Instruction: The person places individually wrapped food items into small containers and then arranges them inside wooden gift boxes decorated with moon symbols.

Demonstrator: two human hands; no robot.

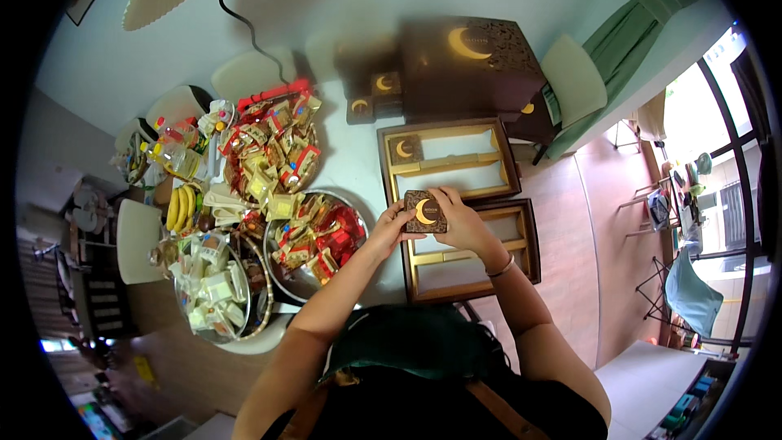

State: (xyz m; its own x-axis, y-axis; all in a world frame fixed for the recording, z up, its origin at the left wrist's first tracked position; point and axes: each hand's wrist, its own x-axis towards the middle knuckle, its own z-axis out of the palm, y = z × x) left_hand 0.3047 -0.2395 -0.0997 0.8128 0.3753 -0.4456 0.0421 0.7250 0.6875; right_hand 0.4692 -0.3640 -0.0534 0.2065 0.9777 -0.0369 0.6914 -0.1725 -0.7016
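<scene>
A small dark-brown box [426,212] with a gold crescent moon is held level between my two hands. My left hand [391,227] grips its left side, and my right hand [459,220] clasps the right side with fingers over the far edge. Below the hands lies the nearer gift tray [470,250], dark-rimmed with gold dividers. Beyond it sits a second gift tray [449,162], with a matching small box [405,149] in its far left corner. To the left is a round metal tray [364,220] of wrapped snacks.
Stacked small moon boxes [386,91] stand at the back beside a large brown moon-printed carton [467,73]. Packaged cakes fill another round tray [275,153]. Bananas [181,208], oil bottles [183,162] and a clear-wrapped pile [214,293] crowd the left. A chair [574,79] stands right.
</scene>
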